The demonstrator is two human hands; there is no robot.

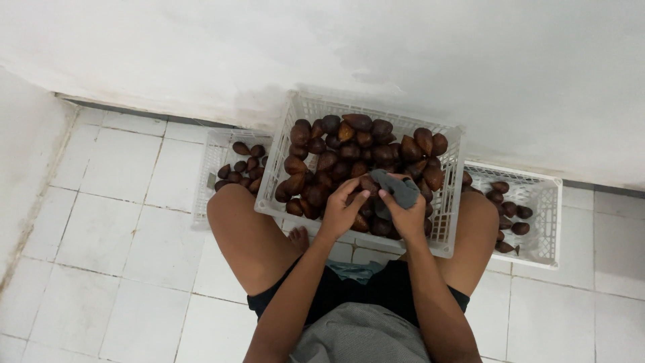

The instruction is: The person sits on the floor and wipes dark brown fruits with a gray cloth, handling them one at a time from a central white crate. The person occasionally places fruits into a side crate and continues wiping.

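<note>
One view only, head-worn, looking steeply down and slightly forward from above the seated person's lap. Landmark: middle white crate (449,176), centred, close below the lens, near arm's reach. Beyond the crate, the wall base fills the upper frame. Left and right of it, two lower crates (partly cut by thighs). Below it, the person's forearms and lap; tiled floor around.

It looked like a plain back room used for sorting produce: a white tiled floor (121,222) met bare whitewashed walls (416,47), and three white plastic crates (443,222) of brown scaly fruit (349,151) stood along the wall.
</note>
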